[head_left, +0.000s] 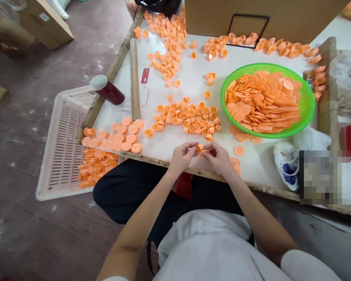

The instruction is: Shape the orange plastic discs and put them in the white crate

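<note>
Near the table's front edge, my left hand (181, 157) pinches a small orange plastic cup (199, 148). Close against it, my right hand (218, 157) grips an orange round disc (204, 152) between thumb and fingers. The cup and disc meet or nearly meet; my fingers partly cover both. Just beyond my hands lies a cluster of similar cups (190, 115), some on their sides. To the right a few loose discs (239, 150) rest on the table. A green basin (311, 107) heaped with orange discs stands behind them.
Assembled-looking orange pieces (121, 134) lie at the left front corner, above a white crate (55, 152) with more pieces. A dark red mug (111, 91) lies tilted by the wooden rail (135, 78). A cardboard box (210, 19) borders the back; a wooden edge (326, 97) the right.
</note>
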`<state>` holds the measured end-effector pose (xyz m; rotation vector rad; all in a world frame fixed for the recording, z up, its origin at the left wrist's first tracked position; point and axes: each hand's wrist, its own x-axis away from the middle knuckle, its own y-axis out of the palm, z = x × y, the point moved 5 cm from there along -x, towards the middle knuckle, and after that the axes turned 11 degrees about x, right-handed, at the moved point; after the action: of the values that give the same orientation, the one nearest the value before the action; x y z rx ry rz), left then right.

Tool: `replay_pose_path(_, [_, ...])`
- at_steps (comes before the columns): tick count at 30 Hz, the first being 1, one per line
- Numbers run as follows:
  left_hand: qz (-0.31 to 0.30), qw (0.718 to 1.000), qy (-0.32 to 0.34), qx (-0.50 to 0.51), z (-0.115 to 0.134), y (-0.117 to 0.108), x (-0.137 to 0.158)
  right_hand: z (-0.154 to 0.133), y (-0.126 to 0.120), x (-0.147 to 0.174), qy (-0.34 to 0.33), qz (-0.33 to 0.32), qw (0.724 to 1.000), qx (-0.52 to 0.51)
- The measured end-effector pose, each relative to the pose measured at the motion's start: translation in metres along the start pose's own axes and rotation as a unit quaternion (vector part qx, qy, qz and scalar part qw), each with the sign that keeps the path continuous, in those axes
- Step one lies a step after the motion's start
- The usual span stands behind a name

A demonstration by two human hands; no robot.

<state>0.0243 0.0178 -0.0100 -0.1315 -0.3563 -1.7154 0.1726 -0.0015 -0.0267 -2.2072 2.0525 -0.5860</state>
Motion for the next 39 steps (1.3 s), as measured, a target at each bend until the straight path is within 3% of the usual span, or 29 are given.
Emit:
replay_pose_path(4, [-0.005,0.999,-0.035,-0.012,-0.008,-0.007,-0.004,-0.003,-0.003,0.000,-0.061,0.011,0.996,0.061])
replay_pose_path(7, [-0.043,0.998,-0.033,-0.033,-0.015,-0.007,-0.009,-0.002,-0.010,-0.001,-0.093,0.019,0.992,0.084])
replay_pose_path(9, [-0.069,0.996,-0.006,-0.055,-0.016,-0.005,-0.010,0.000,-0.020,-0.003,-0.078,0.051,0.992,0.084])
replay_pose_path(12, [-0.077,0.981,0.059,-0.168,-0.011,-0.006,-0.010,0.009,-0.034,-0.004,-0.017,0.073,0.996,0.054])
replay_pose_path(15, [-0.059,0.953,0.104,-0.278,-0.003,-0.011,-0.007,0.017,-0.036,-0.002,0.022,0.055,0.998,0.022])
replay_pose_path(19, [-0.050,0.944,0.110,-0.308,0.001,-0.017,-0.002,0.027,-0.024,0.001,0.046,0.019,0.999,-0.022])
replay_pose_path(26, [-0.011,0.974,0.033,-0.222,0.005,-0.023,0.001,0.015,0.006,-0.004,0.038,-0.024,0.997,-0.057])
replay_pose_path(33, [-0.042,0.986,-0.124,-0.102,-0.006,-0.020,-0.003,0.001,0.018,-0.015,0.053,-0.062,0.996,-0.018])
replay_pose_path(39, [-0.081,0.978,-0.143,-0.128,-0.011,-0.025,-0.007,0.004,0.017,-0.018,0.048,-0.127,0.991,-0.014])
